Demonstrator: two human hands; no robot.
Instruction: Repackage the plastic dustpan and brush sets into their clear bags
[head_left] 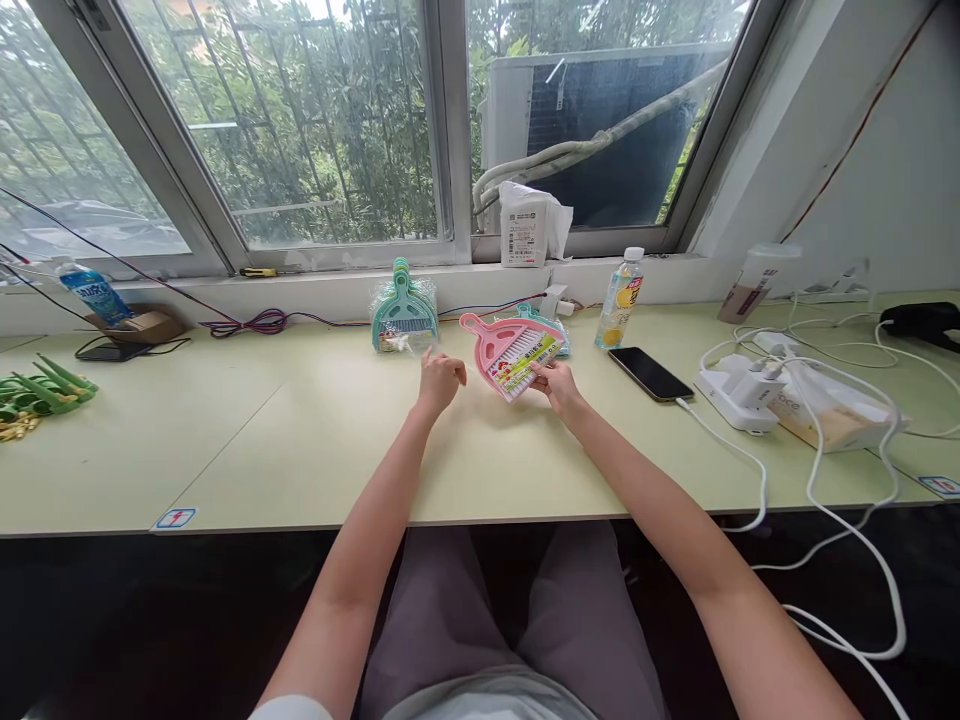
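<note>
A pink dustpan set (pixel 511 354) is being gripped by the right hand (pixel 556 386), the left hand (pixel 439 382) being held empty, half-curled; steady support is seemingly being called for next.

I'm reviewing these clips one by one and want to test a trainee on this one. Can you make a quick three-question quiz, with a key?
1. Multiple choice: what does the right hand hold?
A) a roll of tape
B) the pink dustpan-and-brush set
C) a pair of scissors

2. True or false: the yellow-labelled bottle lies on its side.

3. Short answer: what lies right by that bottle, on the side nearer the person?

Key:
1. B; the fingers are at the edge of its printed label.
2. False; it stands upright with its white cap on.
3. The black phone.
</note>
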